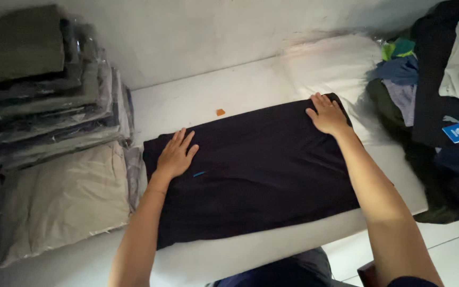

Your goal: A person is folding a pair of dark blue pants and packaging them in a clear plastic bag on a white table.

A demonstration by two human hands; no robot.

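Both my hands lie flat and released on the folded dark garment [256, 170], centred on the white surface [229, 95]: left hand [176, 155] at nine o'clock, right hand [326, 114] at two. Uneven pressing could skew the fold.

A dark cloth [256, 170] is lying flat on the white worktop [251, 85]. The left hand [176, 155] is pressing down flat on the cloth near its left edge, fingers spread. The right hand [326, 114] is pressing flat on the far right corner of the cloth. A small blue mark [200, 174] is showing on the cloth just beside the left hand. A tiny orange scrap [220, 112] is sitting on the worktop just past the cloth. A stack of bagged clothes [49, 95] is leaning at the left. A pile of loose clothes [436, 79] is lying at the right.
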